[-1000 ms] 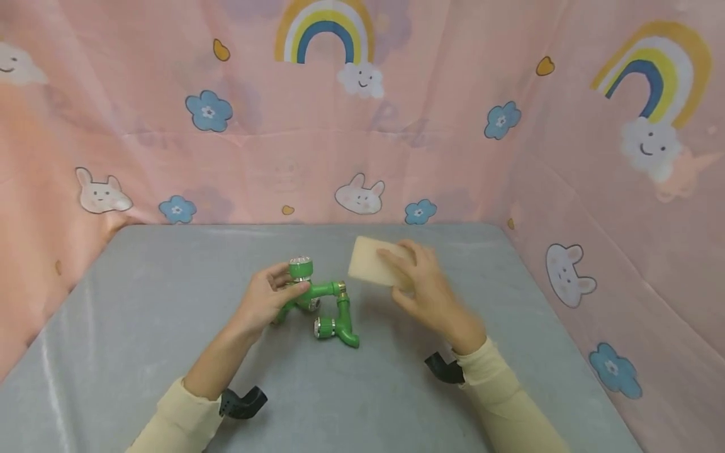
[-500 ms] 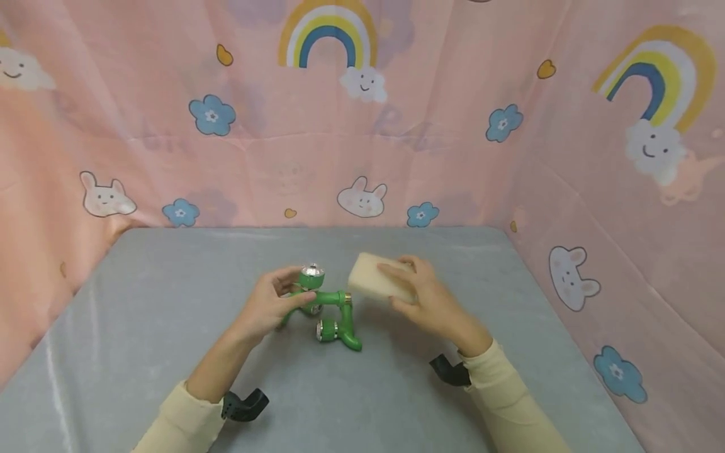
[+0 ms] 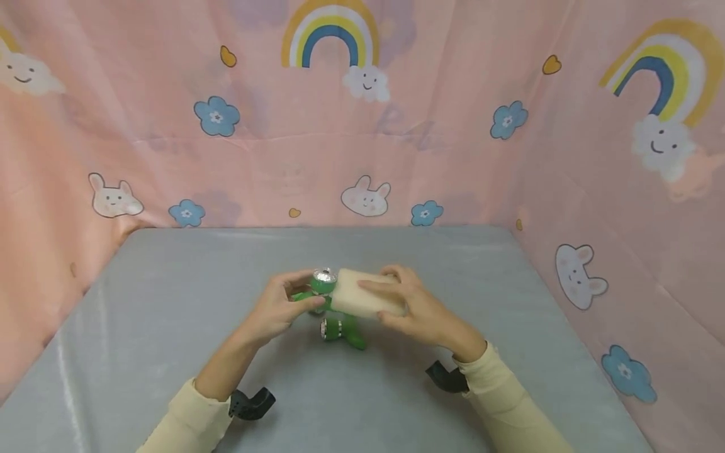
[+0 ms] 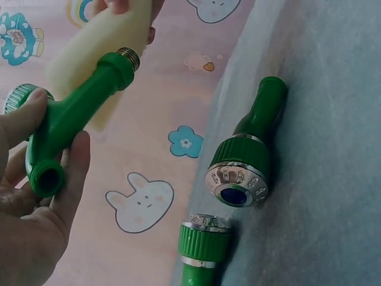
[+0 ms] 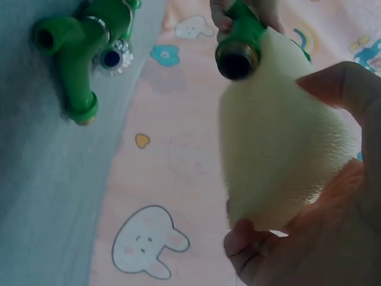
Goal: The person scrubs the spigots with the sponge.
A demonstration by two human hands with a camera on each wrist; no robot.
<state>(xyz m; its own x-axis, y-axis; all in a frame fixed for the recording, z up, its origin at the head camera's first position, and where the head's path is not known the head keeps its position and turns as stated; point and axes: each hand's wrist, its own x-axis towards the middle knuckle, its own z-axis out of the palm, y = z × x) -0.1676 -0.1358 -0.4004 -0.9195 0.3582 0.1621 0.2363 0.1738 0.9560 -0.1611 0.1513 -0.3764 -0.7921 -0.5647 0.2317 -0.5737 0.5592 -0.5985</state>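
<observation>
My left hand (image 3: 277, 308) holds a green plastic faucet (image 4: 77, 113) above the table, its silver-topped knob upward in the head view. Thumb and fingers pinch its body, and the threaded end points toward my right hand. My right hand (image 3: 419, 308) grips a cream sponge (image 3: 359, 292) between thumb and fingers. The sponge lies along the faucet's side, seemingly touching it, and hides part of the pipe in the head view. Below, a second green faucet (image 4: 253, 137) lies on the table, with a third faucet (image 4: 202, 247) close by, mostly out of the head view's sight.
A grey cloth-covered table (image 3: 187, 283) spreads under both hands. Pink patterned curtain (image 3: 317, 145) hangs behind it and at the sides. Black curved mounts (image 3: 252, 404) sit at the wrists by the cream sleeves (image 3: 189, 415).
My right hand has brought the sponge left and down, from apart to up against the held faucet. My left hand has tilted the faucet's knob and shifted slightly right.
</observation>
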